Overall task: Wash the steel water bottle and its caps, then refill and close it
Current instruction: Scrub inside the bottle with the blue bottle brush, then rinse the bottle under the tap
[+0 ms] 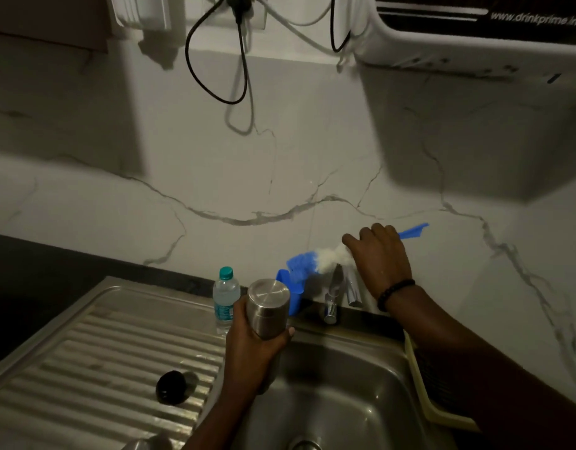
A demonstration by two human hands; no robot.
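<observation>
My left hand point(251, 345) grips the steel water bottle point(269, 306) and holds it upside down over the sink basin point(345, 384), flat base pointing up. My right hand point(379, 258) holds a bottle brush point(316, 259) with blue and white bristles above the tap point(332, 297); its blue handle end sticks out behind my fingers near the wall. A black cap point(171, 387) lies on the ribbed drainboard point(95, 368) to the left of the basin.
A small plastic water bottle point(226, 295) with a teal cap stands at the back of the drainboard. A blue holder point(290, 293) sits behind the steel bottle. A yellow rack point(423, 384) borders the basin's right side. A water purifier point(475, 34) and hanging cables point(215, 60) are on the marble wall.
</observation>
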